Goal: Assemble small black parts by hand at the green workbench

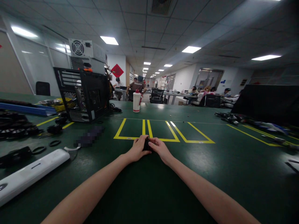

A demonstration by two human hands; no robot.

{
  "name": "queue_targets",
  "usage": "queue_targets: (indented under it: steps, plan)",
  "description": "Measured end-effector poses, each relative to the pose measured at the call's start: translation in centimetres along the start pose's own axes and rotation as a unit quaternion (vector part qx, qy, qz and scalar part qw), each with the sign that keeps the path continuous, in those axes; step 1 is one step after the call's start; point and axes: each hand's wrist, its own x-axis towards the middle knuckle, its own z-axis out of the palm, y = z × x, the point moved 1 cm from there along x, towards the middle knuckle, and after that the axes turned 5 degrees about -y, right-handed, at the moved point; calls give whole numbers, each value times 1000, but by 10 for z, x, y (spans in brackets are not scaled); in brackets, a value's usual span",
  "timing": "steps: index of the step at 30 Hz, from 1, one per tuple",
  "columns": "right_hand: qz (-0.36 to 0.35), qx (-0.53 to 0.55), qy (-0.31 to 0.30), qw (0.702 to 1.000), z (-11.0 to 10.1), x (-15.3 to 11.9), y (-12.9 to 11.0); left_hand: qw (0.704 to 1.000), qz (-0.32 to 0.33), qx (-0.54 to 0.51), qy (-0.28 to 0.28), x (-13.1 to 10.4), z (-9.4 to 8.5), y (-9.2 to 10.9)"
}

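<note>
A small black object (147,144) sits between my two hands, low over the green table (149,186); its kind is hard to make out because fingers cover much of it. My left hand (137,150) wraps round its left side, with the thumb near the tabletop. From the right, the bent fingers of my right hand (160,149) grip the same object. Just beyond both hands, yellow tape (163,140) marks out several outlines on the table.
At the left stands an open black computer case (93,93) with power supplies (87,49) stacked on it. A white bottle (136,102) stands further back. A long white device (35,171) and black cables lie left; more cables (230,118) lie right. People sit in the background.
</note>
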Motion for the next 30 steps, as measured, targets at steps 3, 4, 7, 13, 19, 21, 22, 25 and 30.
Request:
queue_targets:
  steps: [3,4,7,13,19,21,22,25,30]
  plan:
    - [18,5,-6,1000,-2,3,3,1000,-1,-2,-4,0,0,0]
    - [20,7,-14,1000,-2,2,2,1000,1,-3,-6,0,0,0]
    - [6,26,-42,999,-3,-2,-3,1000,0,-3,0,0,0,0]
    - [22,34,-35,999,1,-7,-11,1000,0,-7,2,0,1,-2]
    - [46,40,-31,998,-1,-3,-8,1000,1,-11,-2,-1,-1,0]
    - [37,46,-45,997,-2,-4,-9,1000,1,-10,-3,-1,-2,1]
    - [27,50,-54,997,-2,-4,-10,1000,1,-10,-5,-1,-2,1]
    - [9,58,-68,996,-2,-7,-12,1000,4,-10,-7,-1,-2,1]
    - [21,45,-17,999,2,-4,-9,1000,12,-6,3,0,1,-3]
